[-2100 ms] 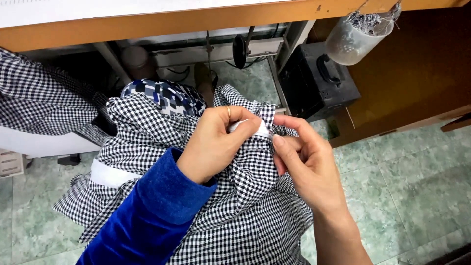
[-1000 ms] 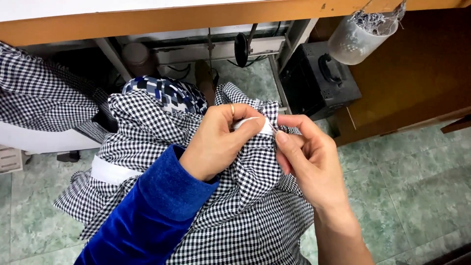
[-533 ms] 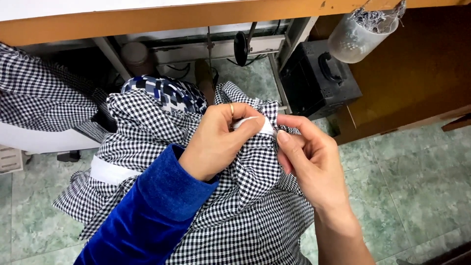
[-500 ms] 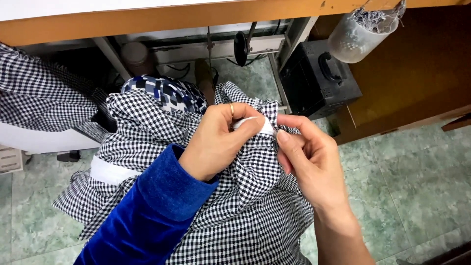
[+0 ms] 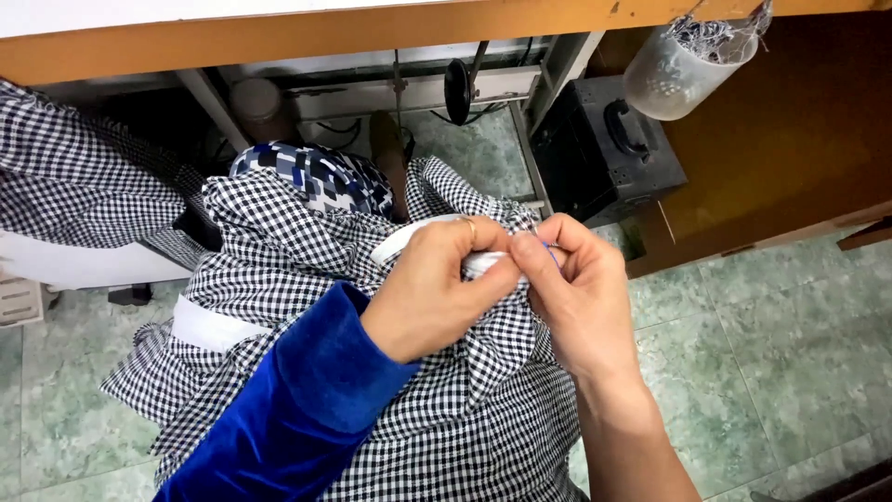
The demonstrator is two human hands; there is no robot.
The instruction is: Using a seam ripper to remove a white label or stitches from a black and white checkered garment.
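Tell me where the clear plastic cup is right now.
In the head view the cup is at upper right, tilted under the wooden table edge, just above and right of the black box, well away from both hands.

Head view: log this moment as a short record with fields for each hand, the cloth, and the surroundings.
left hand: left hand, blue velvet sleeve, ring on one finger, pinching a white strip sewn into the cloth
right hand: right hand, fingertips closed on the same spot, touching the left hand
cloth: black-and-white checked garment bunched in the lap, with white bands
small tool: cannot tell whether the right hand holds one
above: wooden table edge, hanging clear cup of scraps
below: green tiled floor, black box
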